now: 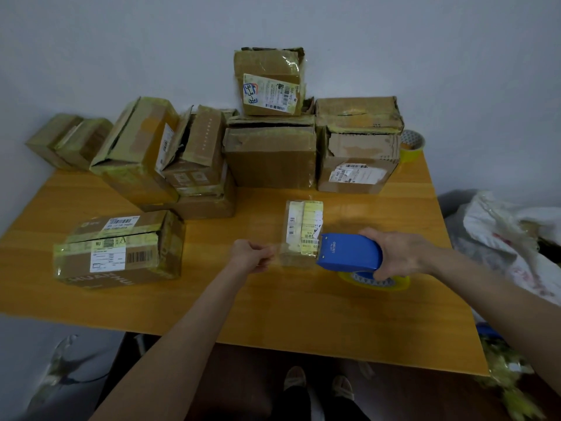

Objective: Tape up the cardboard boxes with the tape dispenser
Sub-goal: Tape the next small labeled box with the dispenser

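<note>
**HANDS AND TAPE: STRIP STRETCHED, NOT YET LAID**

Forearms reach in over the near edge of the table [273, 314].

1. Left hand [250, 255]: fingers curled, pinching the free end of a clear tape strip [288, 253].
2. Tape strip: runs rightward, taut, to the mouth of the blue tape dispenser [349, 252].
3. Small cardboard box [303, 226]: lies at the middle of the table, between the two hands and just beyond the strip. Whether the strip touches its near end cannot be told.
4. Right hand [397, 253]: fingers wrapped over the rear of the dispenser, gripping it. The yellow-edged tape roll [376, 282] shows beneath.

Progress (judgement):

- The labelled box [118, 250] near the left edge shows glossy bands over its seams and appears sealed.
- The stacked boxes [270, 156] along the far edge mostly show torn or lifted flaps and appear unsealed.
- The small cardboard box carries glossy film on top, but the current strip is not pressed down.
- The task looks to be at an early stage, with most boxes left to do.

A spare tape roll [411, 145] stands at the far right corner.
</note>
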Motion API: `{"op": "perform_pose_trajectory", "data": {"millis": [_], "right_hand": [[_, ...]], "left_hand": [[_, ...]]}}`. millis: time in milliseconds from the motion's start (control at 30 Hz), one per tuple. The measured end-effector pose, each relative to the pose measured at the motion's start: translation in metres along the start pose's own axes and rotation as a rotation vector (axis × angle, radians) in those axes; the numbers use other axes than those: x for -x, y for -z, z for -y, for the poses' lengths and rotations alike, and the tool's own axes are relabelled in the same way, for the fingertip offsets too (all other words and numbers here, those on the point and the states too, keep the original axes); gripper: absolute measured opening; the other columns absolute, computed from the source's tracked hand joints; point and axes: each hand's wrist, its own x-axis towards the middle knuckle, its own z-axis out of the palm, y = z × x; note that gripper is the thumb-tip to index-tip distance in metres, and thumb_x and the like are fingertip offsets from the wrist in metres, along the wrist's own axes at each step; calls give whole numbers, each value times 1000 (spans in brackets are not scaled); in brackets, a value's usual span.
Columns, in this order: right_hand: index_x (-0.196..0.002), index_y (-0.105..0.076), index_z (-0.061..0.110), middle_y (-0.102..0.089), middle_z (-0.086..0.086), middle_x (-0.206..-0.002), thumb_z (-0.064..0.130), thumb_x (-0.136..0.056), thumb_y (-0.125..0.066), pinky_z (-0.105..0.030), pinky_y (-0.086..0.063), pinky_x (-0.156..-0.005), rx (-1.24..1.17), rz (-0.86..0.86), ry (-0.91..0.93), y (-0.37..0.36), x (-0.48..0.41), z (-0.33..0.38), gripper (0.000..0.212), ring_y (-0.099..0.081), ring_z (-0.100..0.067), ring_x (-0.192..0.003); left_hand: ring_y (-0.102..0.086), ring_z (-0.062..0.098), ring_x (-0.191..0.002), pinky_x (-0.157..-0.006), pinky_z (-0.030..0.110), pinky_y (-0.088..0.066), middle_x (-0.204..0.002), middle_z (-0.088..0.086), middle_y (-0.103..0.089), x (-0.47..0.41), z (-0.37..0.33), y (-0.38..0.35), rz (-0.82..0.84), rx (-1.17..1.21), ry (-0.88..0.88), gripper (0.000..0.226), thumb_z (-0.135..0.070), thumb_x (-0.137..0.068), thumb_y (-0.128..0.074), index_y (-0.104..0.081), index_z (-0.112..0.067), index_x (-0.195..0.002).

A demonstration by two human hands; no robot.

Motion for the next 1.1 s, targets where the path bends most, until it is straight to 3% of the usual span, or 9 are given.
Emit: {"op": "perform_pose_trajectory", "data": {"millis": [133,267,433,533,667,733,800,900,1100], "right_hand": [[-123,-33,41,-58,10,-95,35,-67,-76,-37,-56,-69,17,-2,-26,-3,-6,3,71,-61,-16,-86],[-124,-35,36,-58,9,-97,36,-68,-77,-37,-57,-71,39,-24,-14,-8,-4,5,70,-60,-16,-88],[-124,-35,34,-58,8,-99,35,-67,-75,-42,-57,-75,-4,-39,-10,-10,-4,10,69,-60,-18,-89],[-126,-35,33,-58,7,-100,36,-69,-75,-42,-57,-74,-12,-39,-20,-10,-3,10,70,-60,-19,-90],[-121,-36,34,-58,9,-102,62,-69,-73,-39,-54,-78,5,-33,-16,-6,-2,13,70,-59,-18,-93],[-120,-38,32,-59,7,-100,68,-69,-69,-36,-53,-75,47,-64,-12,-6,-1,16,69,-59,-18,-91],[-132,-34,34,-61,5,-101,64,-72,-67,-35,-53,-72,85,-106,8,-7,-1,17,75,-59,-19,-88],[-145,-20,40,-60,4,-103,55,-74,-68,-36,-54,-73,59,-105,27,-9,4,12,87,-60,-20,-89],[-141,-25,42,-56,11,-100,47,-75,-72,-37,-53,-76,-88,-86,33,-7,21,-2,81,-57,-16,-90]], "left_hand": [[-61,14,-65,-55,22,-51,-84,13,-69,0,1,0,16,-54,30,29,-20,-85,-72,-65,4,-100],[-62,17,-70,-57,26,-49,-96,14,-71,3,-5,-1,-43,-114,32,77,-27,-83,-75,-34,7,-140],[-64,24,-74,-75,38,-58,-112,17,-63,5,-9,5,-229,-510,-2,69,-31,-91,-65,-31,-1,-143],[-59,25,-112,-92,32,-48,-136,14,-52,16,5,12,-364,-742,-376,46,-20,-99,-50,-41,-7,-142],[-26,9,-141,-105,20,-29,-155,-7,-25,47,6,-21,-83,-917,-893,53,-5,-98,-42,-33,-22,-147],[5,6,-144,-115,24,-11,-156,-10,4,49,6,-39,40,-1105,-879,68,2,-95,-35,-8,-22,-152],[16,10,-144,-121,31,-1,-156,-4,18,45,5,-43,86,-1228,-789,76,8,-92,-32,8,-19,-151],[22,12,-143,-119,31,9,-156,1,24,39,7,-43,99,-1321,-749,81,10,-90,-31,17,-17,-149],[21,13,-144,-115,29,11,-156,1,25,36,13,-48,71,-1373,-790,79,5,-94,-34,19,-18,-149]]}}
